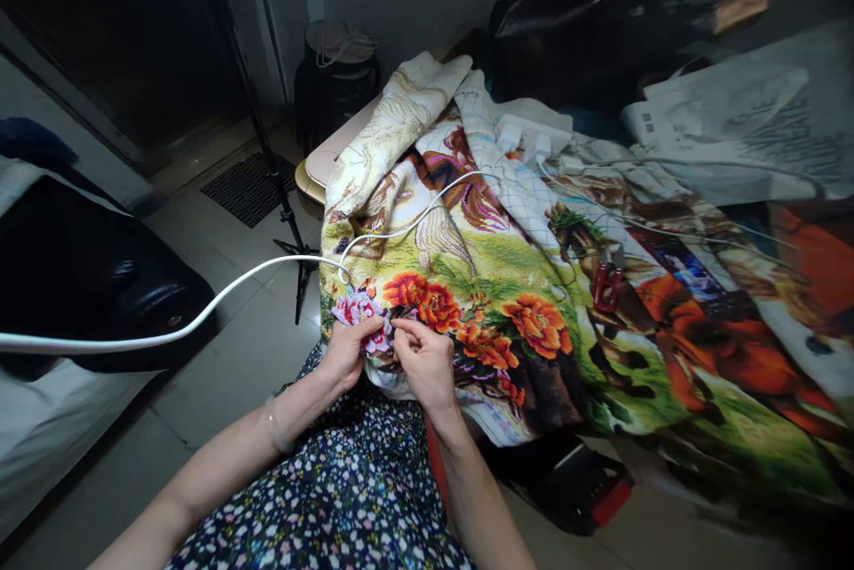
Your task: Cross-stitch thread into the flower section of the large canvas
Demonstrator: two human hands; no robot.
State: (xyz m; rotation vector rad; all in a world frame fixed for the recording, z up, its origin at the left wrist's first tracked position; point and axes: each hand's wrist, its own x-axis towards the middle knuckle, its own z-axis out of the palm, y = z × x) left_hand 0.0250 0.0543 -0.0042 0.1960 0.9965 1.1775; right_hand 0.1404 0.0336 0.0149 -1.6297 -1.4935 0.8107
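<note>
A large cross-stitch cloth (507, 285) with orange flowers and horses lies draped over a table and hangs toward my lap. My left hand (347, 352) grips a bunched corner of the cloth, where pink and white flowers show. My right hand (427, 361) pinches the cloth's edge right beside it, fingertips together; whether a needle sits between them is too small to tell. Both hands touch near the cloth's lower left corner, above my floral dress (334, 499).
A white cable (200, 312) runs from the left across the cloth to a white power strip (527, 139). Red scissors (606, 281) lie on the cloth. A tripod stand (294, 241) and a dark stool (337, 76) stand behind; printed paper sheets (740, 125) lie at right.
</note>
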